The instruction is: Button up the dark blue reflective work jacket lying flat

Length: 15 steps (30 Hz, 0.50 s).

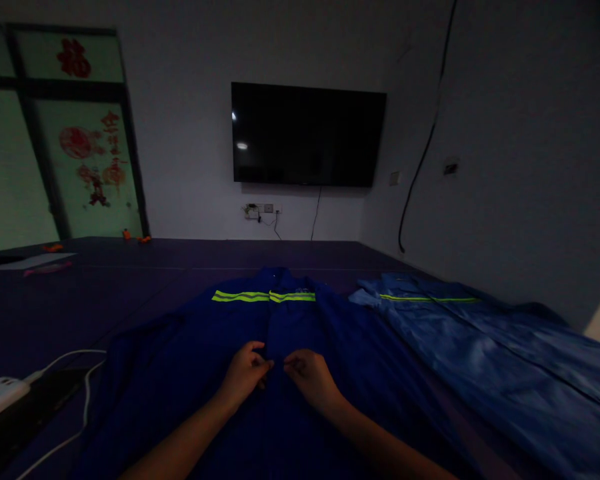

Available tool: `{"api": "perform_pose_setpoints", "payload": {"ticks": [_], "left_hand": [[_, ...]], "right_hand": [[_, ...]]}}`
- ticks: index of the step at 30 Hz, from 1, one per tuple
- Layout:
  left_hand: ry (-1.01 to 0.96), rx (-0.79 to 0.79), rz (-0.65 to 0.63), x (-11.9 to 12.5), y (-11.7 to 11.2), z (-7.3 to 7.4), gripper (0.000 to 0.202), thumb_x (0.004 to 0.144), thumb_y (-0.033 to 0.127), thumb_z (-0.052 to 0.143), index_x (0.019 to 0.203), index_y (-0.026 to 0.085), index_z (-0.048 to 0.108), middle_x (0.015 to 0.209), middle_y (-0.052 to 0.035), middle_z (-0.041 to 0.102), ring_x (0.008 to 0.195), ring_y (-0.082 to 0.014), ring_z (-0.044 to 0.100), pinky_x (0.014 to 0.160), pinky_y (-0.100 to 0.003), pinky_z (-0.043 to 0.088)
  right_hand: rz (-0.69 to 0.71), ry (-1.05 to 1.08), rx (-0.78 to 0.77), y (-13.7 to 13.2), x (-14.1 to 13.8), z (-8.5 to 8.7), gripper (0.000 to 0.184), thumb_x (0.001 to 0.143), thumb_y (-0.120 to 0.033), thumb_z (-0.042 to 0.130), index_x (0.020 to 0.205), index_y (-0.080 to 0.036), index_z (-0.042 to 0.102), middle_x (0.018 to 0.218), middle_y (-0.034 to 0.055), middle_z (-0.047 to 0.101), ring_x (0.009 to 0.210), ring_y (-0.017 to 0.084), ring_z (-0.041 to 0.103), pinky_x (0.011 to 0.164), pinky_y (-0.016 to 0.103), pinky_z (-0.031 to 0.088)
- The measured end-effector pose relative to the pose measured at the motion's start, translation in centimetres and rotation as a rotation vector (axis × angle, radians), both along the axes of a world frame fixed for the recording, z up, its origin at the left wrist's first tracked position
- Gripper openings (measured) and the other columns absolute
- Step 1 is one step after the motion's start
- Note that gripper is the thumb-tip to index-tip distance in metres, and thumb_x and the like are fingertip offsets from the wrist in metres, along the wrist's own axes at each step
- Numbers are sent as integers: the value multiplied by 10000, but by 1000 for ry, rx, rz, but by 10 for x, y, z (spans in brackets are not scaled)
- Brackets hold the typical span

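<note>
A dark blue work jacket [240,327] lies spread out before me, front side up, collar at the far end. Yellow-green reflective strips [243,297] cross its chest, broken by the front placket. Just left of the placket is my left hand [245,373], fingers loosely bent, with a gap between forefinger and thumb. My right hand [313,377] is on the other side, its fingertips pinched together low over the jacket. Whether cloth or a fastener is between those fingertips is too dark to tell. The two hands are a short way apart.
A lighter blue work garment [445,333] with a yellow strip lies to the right. At the left are a white power strip [3,397] and a white cable [87,393]. Small orange objects [144,239] lie far off. A television [307,133] hangs on the wall.
</note>
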<state>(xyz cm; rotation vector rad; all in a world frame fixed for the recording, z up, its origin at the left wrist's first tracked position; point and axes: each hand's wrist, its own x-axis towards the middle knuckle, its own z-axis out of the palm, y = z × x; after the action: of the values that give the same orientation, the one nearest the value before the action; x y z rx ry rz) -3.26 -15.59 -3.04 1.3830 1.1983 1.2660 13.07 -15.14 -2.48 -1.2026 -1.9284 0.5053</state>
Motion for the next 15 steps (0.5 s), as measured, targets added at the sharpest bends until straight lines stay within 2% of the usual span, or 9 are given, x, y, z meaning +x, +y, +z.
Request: {"api": "perform_pose_setpoints", "payload": {"ticks": [3,8,11,15], "left_hand": [[-20,-24,28,1,-13,2,354,637,280,626,924,130,482,556,62,521,434,-75,504,411,-175,376],[-2,-155,-64,3,-20,11,311,671,306,595,897,115,500,461,74,490,326,-64,441,341,-170,274],[33,-213,-131,3,-18,15,270,686,383,575,730,123,514,406,65,473,289,-52,400,325,-165,225],[122,-262,-208,1,-12,20,383,681,486,546,537,141,460,360,37,465,263,-48,369,314,-169,161]], "right_hand": [[15,-96,18,-8,-1,6,124,736,-165,529,777,-166,646,764,41,643,671,129,590,617,215,450],[39,-290,76,-12,-6,14,124,752,-154,533,792,-185,646,784,23,624,697,115,568,642,205,427],[74,-327,112,-12,-7,14,115,752,-133,534,760,-182,638,771,14,613,735,111,561,670,200,413],[85,-346,124,-15,-5,14,104,744,-124,550,760,-183,635,766,9,604,718,106,552,666,202,408]]}}
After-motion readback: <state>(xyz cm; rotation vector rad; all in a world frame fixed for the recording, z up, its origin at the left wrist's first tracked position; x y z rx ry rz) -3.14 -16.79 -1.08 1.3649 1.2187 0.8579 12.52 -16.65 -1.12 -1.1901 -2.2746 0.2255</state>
